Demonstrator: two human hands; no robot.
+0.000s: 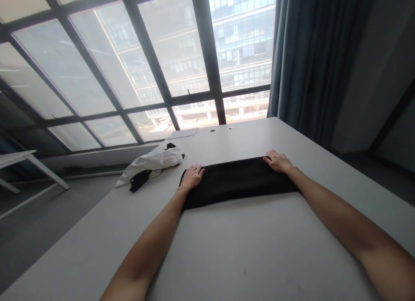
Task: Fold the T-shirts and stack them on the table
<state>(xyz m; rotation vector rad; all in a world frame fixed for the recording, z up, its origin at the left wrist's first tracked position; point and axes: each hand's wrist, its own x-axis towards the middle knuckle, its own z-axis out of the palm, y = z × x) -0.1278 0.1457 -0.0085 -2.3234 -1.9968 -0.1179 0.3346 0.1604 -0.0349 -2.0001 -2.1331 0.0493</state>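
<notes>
So my left hand [192, 177] and right hand [278, 161] are apart, resting loosely on the black cloth [240, 180]; some white-and-black bundle [158, 160], clothes maybe, sits along the desk [246, 245]'s left edge.

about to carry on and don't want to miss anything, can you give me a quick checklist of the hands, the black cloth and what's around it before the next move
1. Left hand on the cloth: ok, it rests on the left end.
2. Right hand on the cloth: ok, it rests near the far right corner.
3. Black cloth laid flat: ok, it lies as a long strip on the white table.
4. Layers inside the strip lined up: cannot tell, the inside is hidden.
5. White-and-black pile apart from the strip: ok, it lies to the left with tabletop between.
6. Pile neat: not ok, it is crumpled.
</notes>
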